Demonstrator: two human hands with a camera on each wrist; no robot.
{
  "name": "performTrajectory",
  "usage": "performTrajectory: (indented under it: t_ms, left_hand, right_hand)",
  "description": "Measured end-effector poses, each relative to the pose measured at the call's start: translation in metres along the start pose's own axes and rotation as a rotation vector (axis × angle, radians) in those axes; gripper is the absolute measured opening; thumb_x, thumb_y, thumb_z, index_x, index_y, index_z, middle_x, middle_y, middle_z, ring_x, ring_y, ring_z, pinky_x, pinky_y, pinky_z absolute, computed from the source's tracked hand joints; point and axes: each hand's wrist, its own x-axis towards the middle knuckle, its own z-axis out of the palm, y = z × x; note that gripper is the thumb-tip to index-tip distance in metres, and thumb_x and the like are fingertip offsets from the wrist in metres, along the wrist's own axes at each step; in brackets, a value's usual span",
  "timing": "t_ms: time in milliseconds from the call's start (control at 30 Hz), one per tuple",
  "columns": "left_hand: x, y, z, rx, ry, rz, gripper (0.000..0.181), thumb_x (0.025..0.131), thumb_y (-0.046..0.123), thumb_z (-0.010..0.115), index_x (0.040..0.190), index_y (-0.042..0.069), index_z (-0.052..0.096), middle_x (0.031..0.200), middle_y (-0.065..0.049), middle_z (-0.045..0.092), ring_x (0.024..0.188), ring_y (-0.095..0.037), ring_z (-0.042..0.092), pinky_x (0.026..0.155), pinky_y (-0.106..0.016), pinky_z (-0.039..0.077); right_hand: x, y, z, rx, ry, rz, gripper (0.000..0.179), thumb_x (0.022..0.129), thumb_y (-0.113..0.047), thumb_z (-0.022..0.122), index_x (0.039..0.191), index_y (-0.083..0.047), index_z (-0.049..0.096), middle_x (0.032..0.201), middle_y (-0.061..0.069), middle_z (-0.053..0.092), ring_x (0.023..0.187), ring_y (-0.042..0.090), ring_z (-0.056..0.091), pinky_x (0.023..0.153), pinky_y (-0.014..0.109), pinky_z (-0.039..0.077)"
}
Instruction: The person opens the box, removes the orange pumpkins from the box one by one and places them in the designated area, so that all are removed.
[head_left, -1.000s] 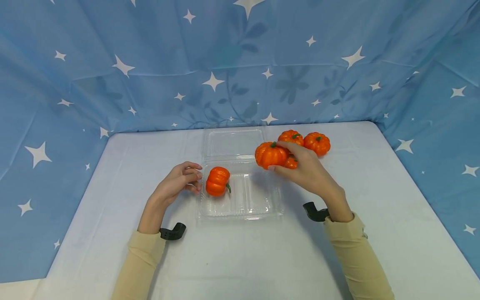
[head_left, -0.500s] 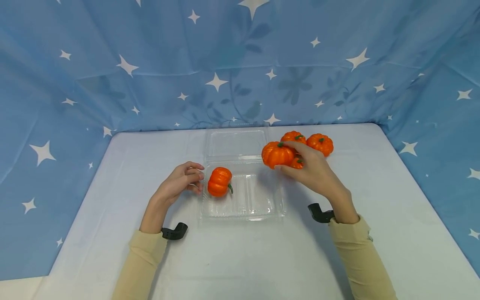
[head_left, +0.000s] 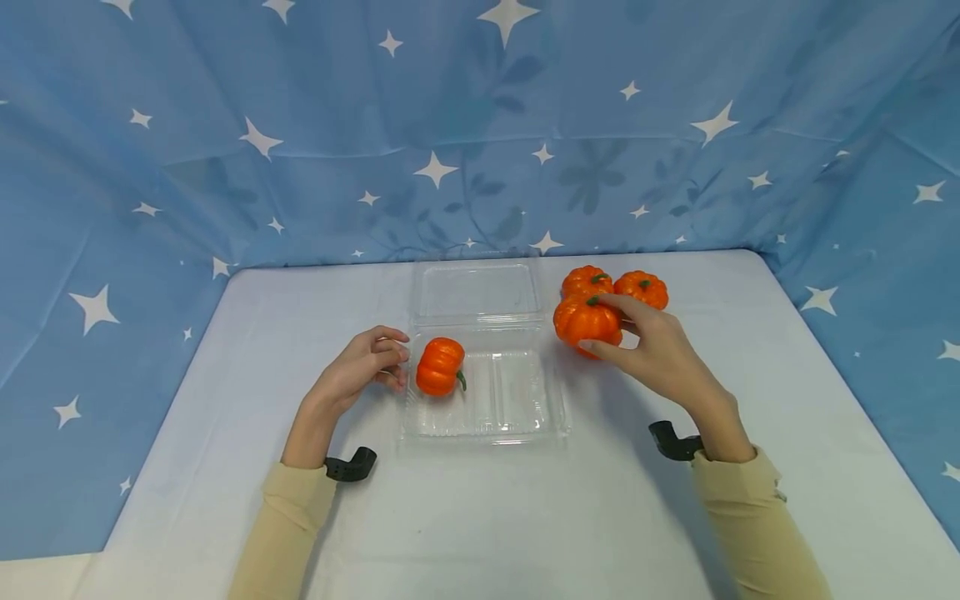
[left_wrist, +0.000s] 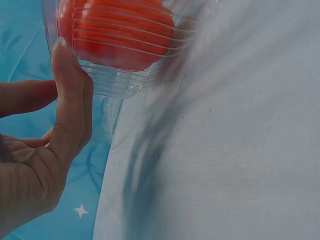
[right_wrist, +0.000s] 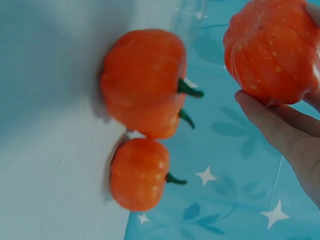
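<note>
My right hand point(head_left: 652, 342) holds an orange pumpkin point(head_left: 581, 321) with a green stem between thumb and fingers, off the table to the right of a clear plastic clamshell box point(head_left: 517, 437). In the right wrist view the held pumpkin point(right_wrist: 272, 52) appears at upper right, apart from the others. Another pumpkin point(head_left: 440, 367) lies tipped on its side in the box's left part, stem toward the right. My left hand point(head_left: 365, 367) stays at the box's left side; in the left wrist view a fingertip of the left hand point(left_wrist: 55, 120) touches the clear wall, with nothing gripped.
Behind the held pumpkin, a pumpkin point(head_left: 583, 281) and a neighbouring pumpkin point(head_left: 642, 288) sit near the table's back edge. A further one is mostly hidden below the held pumpkin. The box's lid point(head_left: 476, 292) lies folded back. A blue star-patterned curtain point(head_left: 480, 167) borders the white table point(head_left: 480, 525).
My right hand has moved rightward and slightly nearer with its pumpkin, away from the box and over the mostly hidden pumpkin. The left hand and the tipped pumpkin hold their places.
</note>
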Motion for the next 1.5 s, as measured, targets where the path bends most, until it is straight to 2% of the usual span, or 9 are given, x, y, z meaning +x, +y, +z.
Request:
performTrajectory:
  t_ms: [400,833,1000,1300,1500]
  left_hand:
    - [0.001,-0.002,0.0,-0.009,-0.006,0.007,0.044,0.102,0.003,0.051,0.141,-0.013,0.038,0.095,-0.017,0.062,0.067,-0.02,0.063,0.066,-0.029,0.061]
    - [0.001,-0.001,-0.001,-0.017,-0.013,0.014,0.045,0.101,0.002,0.05,0.141,-0.014,0.036,0.093,-0.016,0.064,0.067,-0.019,0.064,0.066,-0.031,0.062]
    - [0.002,-0.001,0.0,-0.024,-0.012,0.015,0.042,0.102,0.001,0.048,0.14,-0.014,0.037,0.095,-0.017,0.063,0.069,-0.019,0.063,0.067,-0.031,0.062]
    - [0.002,-0.002,0.0,-0.026,-0.015,0.024,0.043,0.102,0.0,0.049,0.14,-0.014,0.037,0.09,-0.011,0.064,0.068,-0.018,0.063,0.067,-0.03,0.062]
    - [0.002,-0.001,0.0,-0.027,-0.013,0.022,0.043,0.101,0.0,0.049,0.14,-0.014,0.037,0.089,-0.011,0.064,0.068,-0.018,0.063,0.067,-0.03,0.062]
  right_hand:
    - [-0.019,0.015,-0.016,-0.07,0.026,0.025,0.062,0.088,-0.019,0.083,0.139,0.005,0.057,0.135,0.025,0.062,0.122,0.043,0.062,0.097,0.057,0.054]
    - [-0.034,0.028,-0.032,-0.121,0.049,0.097,0.064,0.092,-0.023,0.079,0.142,0.006,0.052,0.14,0.028,0.058,0.125,0.046,0.059,0.097,0.058,0.051]
    - [-0.036,0.036,-0.036,-0.13,0.072,0.095,0.061,0.092,-0.021,0.079,0.14,0.006,0.053,0.137,0.028,0.059,0.124,0.046,0.058,0.096,0.06,0.051]
    - [-0.036,0.053,-0.034,-0.167,0.126,0.151,0.064,0.091,-0.021,0.081,0.139,0.01,0.052,0.135,0.034,0.058,0.12,0.05,0.058,0.094,0.064,0.052]
    - [-0.034,0.062,-0.03,-0.226,0.12,0.146,0.059,0.09,-0.014,0.079,0.136,0.013,0.053,0.129,0.034,0.06,0.111,0.049,0.059,0.091,0.066,0.054]
